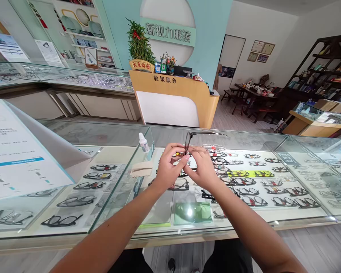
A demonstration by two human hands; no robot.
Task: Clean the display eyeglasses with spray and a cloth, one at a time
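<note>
Spray bottle (143,143): on table (176,241), toward far edge. Cloth (142,169): between bottle and near edge. Eyeglasses (191,134): in left hand (170,167) and right hand (202,167), above table. Display spectacles (254,201): inside table. Cashier's desk (170,108): beyond far edge.

The countertop (118,156) is smooth, glossy glass.

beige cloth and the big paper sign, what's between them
In the head view, a column of eyeglasses inside the glass display case lies between the beige cloth and the paper sign.
</note>
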